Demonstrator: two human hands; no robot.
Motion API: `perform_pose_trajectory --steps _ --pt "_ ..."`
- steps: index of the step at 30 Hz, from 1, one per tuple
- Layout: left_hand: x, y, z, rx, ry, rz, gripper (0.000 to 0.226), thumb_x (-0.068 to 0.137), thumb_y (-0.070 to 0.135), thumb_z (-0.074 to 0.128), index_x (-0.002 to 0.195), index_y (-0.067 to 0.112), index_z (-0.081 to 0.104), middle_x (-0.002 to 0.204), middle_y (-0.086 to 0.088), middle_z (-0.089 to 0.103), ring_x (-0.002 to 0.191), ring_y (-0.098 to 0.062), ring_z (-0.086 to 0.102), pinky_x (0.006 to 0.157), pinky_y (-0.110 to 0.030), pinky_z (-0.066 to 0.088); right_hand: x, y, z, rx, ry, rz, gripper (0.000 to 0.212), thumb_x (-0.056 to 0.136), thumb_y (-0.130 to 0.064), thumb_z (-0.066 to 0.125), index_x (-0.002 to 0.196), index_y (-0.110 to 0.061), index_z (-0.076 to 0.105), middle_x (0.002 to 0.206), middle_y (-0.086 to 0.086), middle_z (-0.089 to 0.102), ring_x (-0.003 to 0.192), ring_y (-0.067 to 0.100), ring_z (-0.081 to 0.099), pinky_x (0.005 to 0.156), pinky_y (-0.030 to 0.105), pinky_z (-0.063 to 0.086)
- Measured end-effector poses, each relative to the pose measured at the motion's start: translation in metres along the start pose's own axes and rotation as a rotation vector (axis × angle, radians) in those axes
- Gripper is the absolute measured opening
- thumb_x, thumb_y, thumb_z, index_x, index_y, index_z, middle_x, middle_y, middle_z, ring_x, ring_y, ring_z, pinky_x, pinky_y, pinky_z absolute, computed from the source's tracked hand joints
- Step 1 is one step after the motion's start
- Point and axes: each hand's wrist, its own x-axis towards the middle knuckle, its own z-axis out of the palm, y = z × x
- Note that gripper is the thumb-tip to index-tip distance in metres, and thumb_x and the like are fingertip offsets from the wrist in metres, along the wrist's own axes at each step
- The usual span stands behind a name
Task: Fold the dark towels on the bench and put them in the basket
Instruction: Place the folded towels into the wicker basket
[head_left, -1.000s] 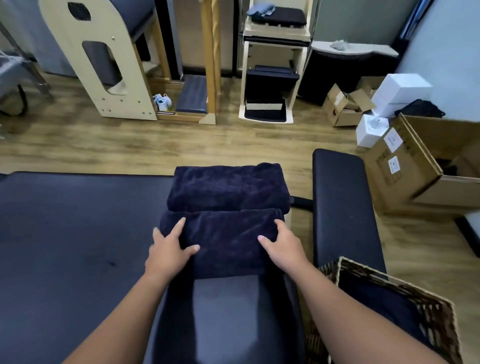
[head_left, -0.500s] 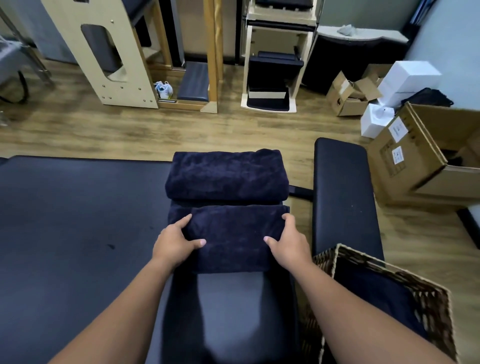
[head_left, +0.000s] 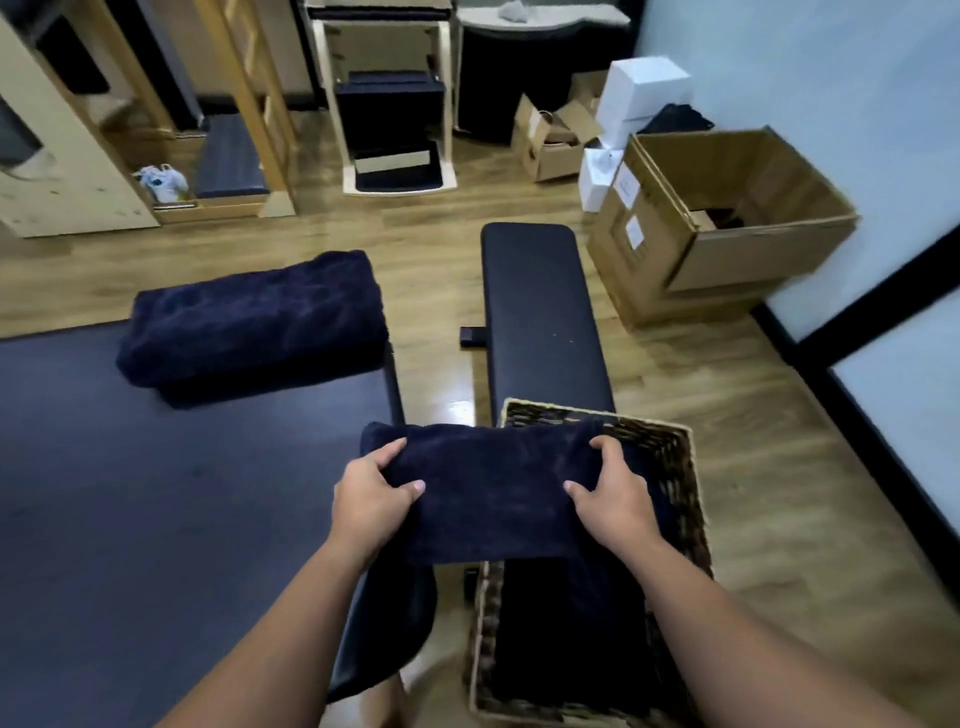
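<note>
Dark blue and folded, the towel (head_left: 493, 499) was held up in the air by both hands. The left hand (head_left: 371, 499) gripped its left end, thumb on top and fingers tucked under. The right hand (head_left: 613, 493) gripped the right end the same way. The towel hung over the near edge of the wicker basket (head_left: 691, 499), partly above it. More dark cloth lay inside the basket. Another folded towel (head_left: 254, 319) sat on the big bench (head_left: 130, 519), well apart from the hands.

Basket (head_left: 680, 467) mouth open below towel (head_left: 493, 488)
</note>
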Motion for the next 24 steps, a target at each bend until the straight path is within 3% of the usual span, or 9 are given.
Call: perform_pose_trajectory --steps 7,12,14,17,21,24 --pt "-0.048 0.036 0.114 0.124 -0.153 0.082 0.068 0.080 0.023 0.082 0.142 0.034 0.057 0.129 0.006 0.067 0.123 -0.017 0.060 0.105 -0.028 0.045 -0.005 0.123 -0.045 0.004 0.088 0.115 0.061 0.087 -0.032 0.075 0.138 -0.033 0.040 0.126 0.007 0.066 0.113 0.035 0.062 0.090 0.041 0.050" --pt "-0.070 0.021 0.159 0.223 -0.201 0.050 0.066 0.083 0.023 0.080 0.143 0.032 0.056 0.089 0.016 0.068 0.099 -0.010 0.065 0.088 -0.023 0.048 -0.010 0.174 -0.031 -0.008 0.087 0.152 0.061 0.091 -0.027 0.071 0.143 -0.029 0.038 0.119 0.012 0.068 0.110 0.038 0.062 0.088 0.042 0.051" --pt "-0.073 0.016 0.166 0.274 -0.217 0.047 0.065 0.086 0.023 0.076 0.147 0.031 0.052 0.106 0.007 0.072 0.108 -0.016 0.064 0.089 -0.023 0.046 -0.010 0.181 -0.022 -0.029 0.078 0.133 0.062 0.093 -0.026 0.069 0.145 -0.027 0.037 0.118 0.013 0.069 0.108 0.038 0.063 0.085 0.042 0.051" --pt "-0.067 0.009 0.178 0.358 -0.234 0.043 0.069 0.089 0.026 0.073 0.152 0.031 0.045 0.136 -0.003 0.063 0.130 -0.025 0.054 0.103 -0.034 0.048 -0.006 0.187 -0.009 -0.068 0.054 0.119 0.062 0.095 -0.029 0.065 0.148 -0.025 0.034 0.110 0.016 0.069 0.102 0.039 0.065 0.082 0.042 0.052" --pt "-0.055 0.003 0.190 0.389 -0.249 0.038 0.069 0.092 0.027 0.071 0.154 0.032 0.041 0.139 -0.008 0.060 0.134 -0.028 0.049 0.104 -0.036 0.047 0.000 0.190 0.003 -0.124 0.061 0.109 0.059 0.098 -0.027 0.060 0.149 -0.015 0.033 0.121 0.020 0.062 0.104 0.040 0.063 0.085 0.044 0.052" --pt "-0.049 -0.005 0.197 0.387 -0.240 0.030 0.069 0.093 0.029 0.069 0.154 0.035 0.039 0.138 -0.014 0.053 0.128 -0.031 0.052 0.106 -0.037 0.045 0.002 0.189 0.015 -0.316 0.031 0.046 0.056 0.091 -0.017 0.061 0.142 -0.006 0.041 0.143 0.026 0.043 0.125 0.044 0.050 0.103 0.048 0.042"
